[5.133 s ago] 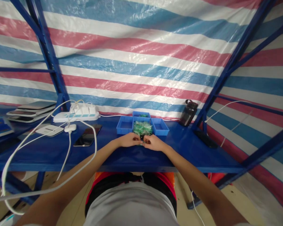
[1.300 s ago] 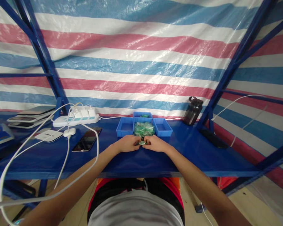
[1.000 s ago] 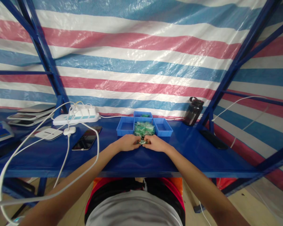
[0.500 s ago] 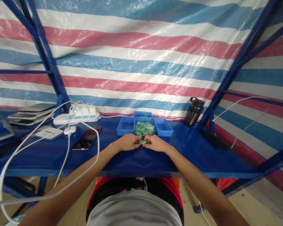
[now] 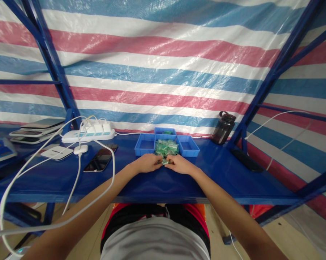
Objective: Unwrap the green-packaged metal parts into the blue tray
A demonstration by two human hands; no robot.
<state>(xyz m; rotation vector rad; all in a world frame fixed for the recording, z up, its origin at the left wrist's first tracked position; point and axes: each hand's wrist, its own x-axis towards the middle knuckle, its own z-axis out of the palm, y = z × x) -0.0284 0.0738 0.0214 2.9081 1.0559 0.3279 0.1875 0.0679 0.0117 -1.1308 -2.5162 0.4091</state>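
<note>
My left hand [image 5: 148, 163] and my right hand [image 5: 178, 164] meet at the middle of the blue shelf [image 5: 141, 180], fingers curled together. Between their fingertips they pinch a small green packet [image 5: 163, 162]. Just behind the hands stands a blue tray [image 5: 165, 148] heaped with several green packets [image 5: 166, 146]. An empty blue tray [image 5: 145, 144] adjoins it on the left, another empty tray [image 5: 188, 146] on the right, and a fourth tray [image 5: 164, 131] behind.
A white power strip [image 5: 87, 134] with plugs and white cables [image 5: 78, 169] lies at the left, with a dark phone [image 5: 100, 159], a white flat device [image 5: 56, 152] and stacked devices [image 5: 35, 129]. A dark bottle [image 5: 223, 127] stands right; a black object [image 5: 245, 160] lies beyond it.
Both hands stay together in front of the filled tray, with only small shifts of the fingers on the green packet. The view has tilted slightly since the oldest frame.
</note>
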